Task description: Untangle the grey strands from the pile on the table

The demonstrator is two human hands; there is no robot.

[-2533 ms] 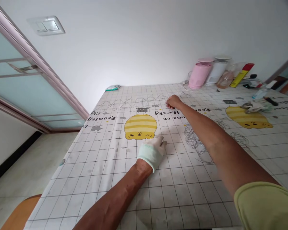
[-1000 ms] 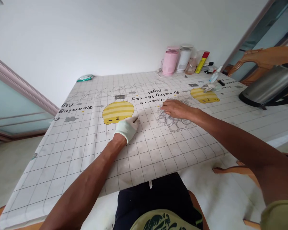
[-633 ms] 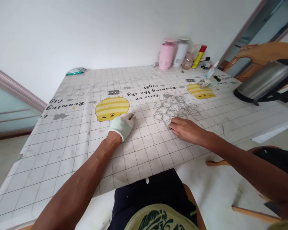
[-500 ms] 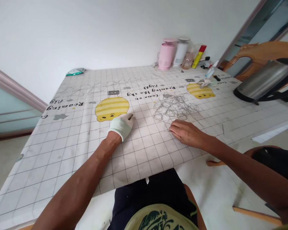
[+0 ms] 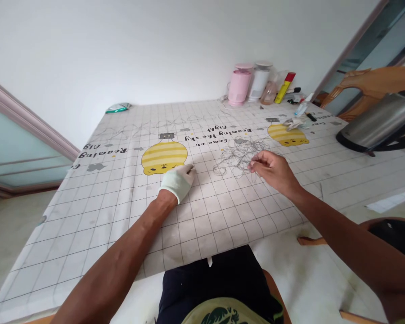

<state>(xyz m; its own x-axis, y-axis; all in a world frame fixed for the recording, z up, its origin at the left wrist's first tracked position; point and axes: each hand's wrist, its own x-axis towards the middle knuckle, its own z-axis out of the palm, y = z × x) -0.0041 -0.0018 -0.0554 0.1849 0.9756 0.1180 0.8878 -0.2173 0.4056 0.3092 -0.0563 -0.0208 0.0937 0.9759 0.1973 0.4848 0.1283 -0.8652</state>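
A loose tangle of thin grey wire or thread point(image 5: 238, 155) lies on the checked tablecloth point(image 5: 209, 211). Over its near right edge is my bare right hand point(image 5: 272, 170), thumb and fingertips pinched together at the strands. My left hand point(image 5: 179, 180) wears a pale glove and rests on the cloth, left of the tangle, by a printed yellow bear balloon. Its fingers are curled together; whatever they may hold is too small to make out.
Pink point(image 5: 239, 85) and white point(image 5: 259, 83) cylindrical devices, bottles and a yellow can point(image 5: 285, 88) stand at the back. A metal kettle point(image 5: 374, 121) is at the right. A green-white packet point(image 5: 119, 108) lies at the back left corner; a wooden chair point(image 5: 374, 85) stands behind the kettle.
My right hand has moved up from the cloth in front of the tangle to its near right edge. My left hand stays at the same place on the cloth. The view has shifted slightly.
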